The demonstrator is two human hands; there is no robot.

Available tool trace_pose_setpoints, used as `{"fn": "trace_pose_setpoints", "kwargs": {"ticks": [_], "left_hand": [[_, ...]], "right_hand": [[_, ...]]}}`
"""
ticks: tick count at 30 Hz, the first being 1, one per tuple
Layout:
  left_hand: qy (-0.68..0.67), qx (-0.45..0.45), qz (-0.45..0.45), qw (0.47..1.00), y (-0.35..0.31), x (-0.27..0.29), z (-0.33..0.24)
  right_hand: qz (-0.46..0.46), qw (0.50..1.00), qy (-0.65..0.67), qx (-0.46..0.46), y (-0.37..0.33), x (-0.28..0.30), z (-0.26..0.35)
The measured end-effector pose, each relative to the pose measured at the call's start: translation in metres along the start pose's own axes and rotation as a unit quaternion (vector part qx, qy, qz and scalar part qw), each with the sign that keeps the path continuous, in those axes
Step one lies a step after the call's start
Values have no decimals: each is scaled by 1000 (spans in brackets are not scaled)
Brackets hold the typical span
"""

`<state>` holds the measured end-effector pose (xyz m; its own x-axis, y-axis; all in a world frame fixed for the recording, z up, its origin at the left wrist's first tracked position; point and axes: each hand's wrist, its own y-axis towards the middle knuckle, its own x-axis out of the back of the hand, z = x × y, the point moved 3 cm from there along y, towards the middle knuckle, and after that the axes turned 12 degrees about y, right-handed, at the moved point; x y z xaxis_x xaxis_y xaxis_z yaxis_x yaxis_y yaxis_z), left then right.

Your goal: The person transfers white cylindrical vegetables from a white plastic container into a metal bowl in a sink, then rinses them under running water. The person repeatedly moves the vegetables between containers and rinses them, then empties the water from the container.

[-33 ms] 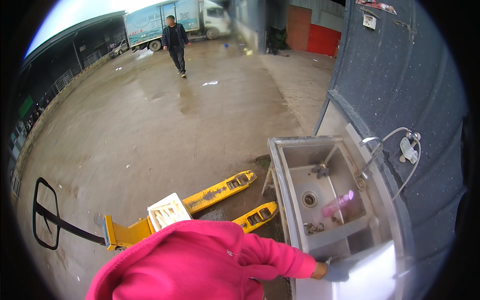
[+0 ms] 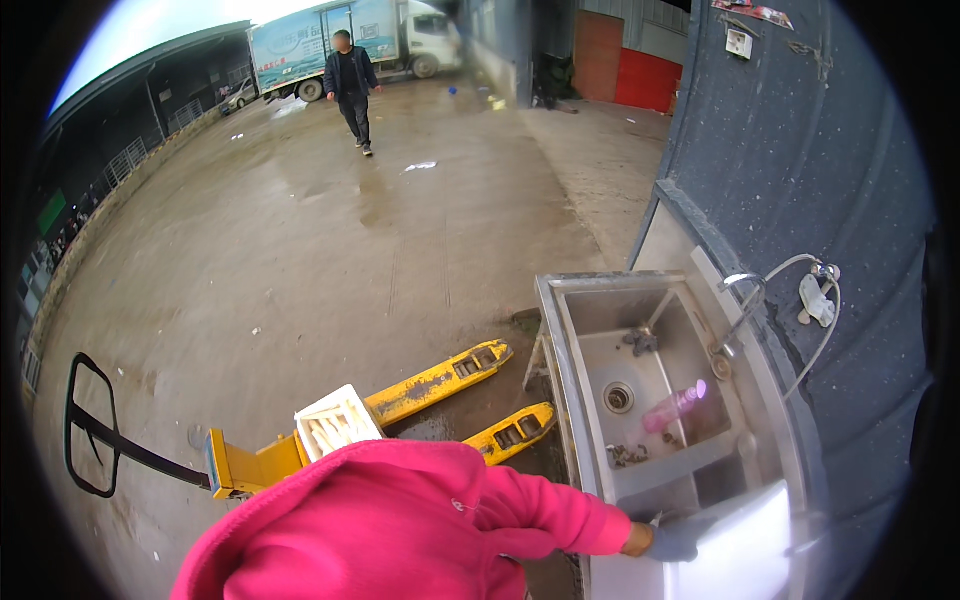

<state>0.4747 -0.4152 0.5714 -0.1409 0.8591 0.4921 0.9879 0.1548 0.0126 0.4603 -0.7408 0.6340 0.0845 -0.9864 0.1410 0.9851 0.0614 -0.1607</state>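
Observation:
My right hand (image 2: 674,543), in a grey glove, reaches out of a pink sleeve over the near end of the steel sink unit (image 2: 568,400). It grips the left edge of a bright white panel-like thing (image 2: 748,548), whose glare hides whether it is a board or the side of a box. The fingertips are partly lost against it. My left hand is out of sight, below or behind the pink top (image 2: 380,520). In the far basin lies a pink bottle (image 2: 672,410), tilted beside the drain (image 2: 619,398).
A yellow pallet jack (image 2: 420,393) stands at my left, with a white box (image 2: 338,422) of long pale pieces on it. A faucet (image 2: 742,310) and hose (image 2: 832,340) are by the wall. Farther off, a person (image 2: 352,85) walks near a truck (image 2: 320,45).

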Motion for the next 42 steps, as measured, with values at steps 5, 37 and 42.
{"fn": "trace_pose_setpoints", "kwargs": {"ticks": [5,37,42], "left_hand": [[19,-32,-18,999,-2,10,-6],[-28,4,34,999,8,9,18],[-24,-28,8,999,16,0,30]], "right_hand": [[4,1000,12,13,5,-3,-3],[33,994,57,84,10,20,-36],[23,994,75,71,1,13,-27]]}}
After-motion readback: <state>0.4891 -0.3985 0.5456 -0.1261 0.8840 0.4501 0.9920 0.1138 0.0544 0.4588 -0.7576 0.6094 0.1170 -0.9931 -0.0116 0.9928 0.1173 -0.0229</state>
